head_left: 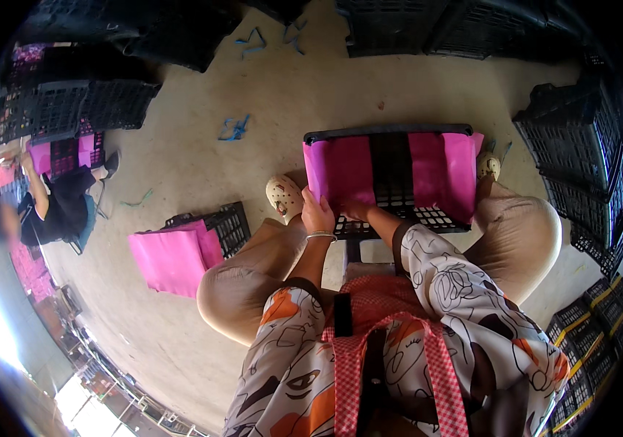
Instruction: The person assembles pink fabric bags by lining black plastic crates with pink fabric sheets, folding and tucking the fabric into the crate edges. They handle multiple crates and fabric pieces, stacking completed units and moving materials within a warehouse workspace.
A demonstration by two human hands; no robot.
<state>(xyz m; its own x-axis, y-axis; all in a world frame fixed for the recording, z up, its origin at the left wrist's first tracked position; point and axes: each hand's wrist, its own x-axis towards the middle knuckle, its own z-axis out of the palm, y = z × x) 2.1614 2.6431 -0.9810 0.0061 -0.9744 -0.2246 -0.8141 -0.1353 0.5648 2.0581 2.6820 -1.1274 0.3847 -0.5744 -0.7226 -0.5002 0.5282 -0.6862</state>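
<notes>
A black plastic crate [388, 131] with a slatted base sits between my knees. One pink sheet [348, 171] lines its left part, and a second pink sheet [439, 175] lines the right part, with a black strip bare between them. At the near left corner, my left hand [316, 215] is closed around the outer edge of the left sheet. My right hand [357, 211] reaches over the crate's near side and appears to pinch the lower edge of that same sheet. Its fingertips are partly hidden.
By my left knee, folded pink sheets [173, 255] lie over another black crate [235, 226]. Tall stacks of black crates [574, 146] stand at the right, with more along the far side. Blue strap scraps [234, 128] litter the floor. A seated person [64, 204] works at far left.
</notes>
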